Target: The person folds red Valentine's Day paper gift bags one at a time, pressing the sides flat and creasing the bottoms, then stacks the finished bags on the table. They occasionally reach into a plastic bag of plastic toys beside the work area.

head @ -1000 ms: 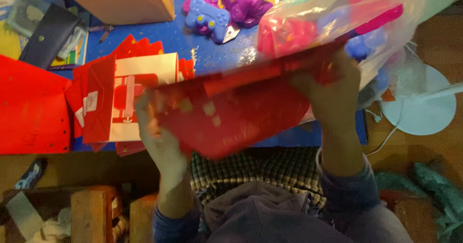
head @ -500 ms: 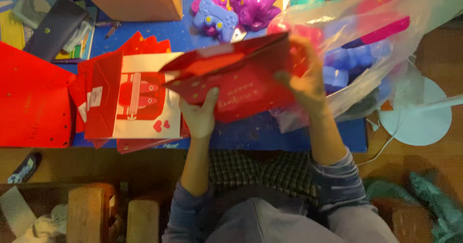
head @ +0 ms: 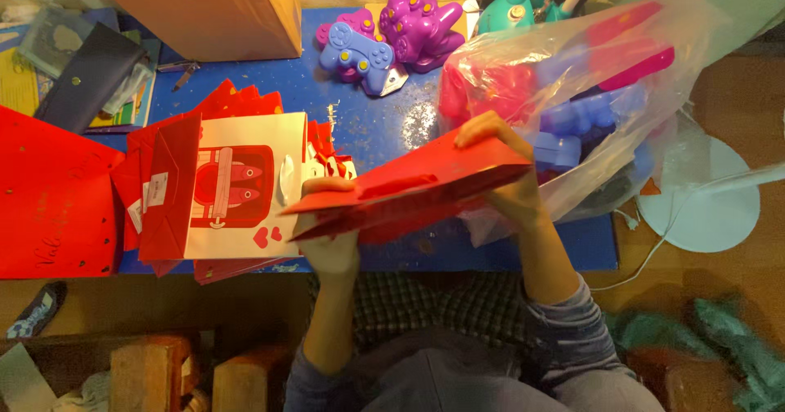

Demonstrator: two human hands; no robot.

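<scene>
Red paper bag (head: 409,193) has swung flatter, nearly edge-on, since half a second ago | left hand (head: 329,236) grips its left end, right hand (head: 503,179) clasps its right end | held above the blue table (head: 368,118), between the white-and-red gift bag (head: 233,187) at left and the clear plastic sack of toys (head: 589,93) at right.

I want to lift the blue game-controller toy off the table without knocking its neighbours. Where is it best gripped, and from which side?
Probably from above, pinching the blue controller toy across its two handle lobes. It lies flat on the blue table, with the purple toy close on its right, so a sideways reach looks cramped.
</scene>
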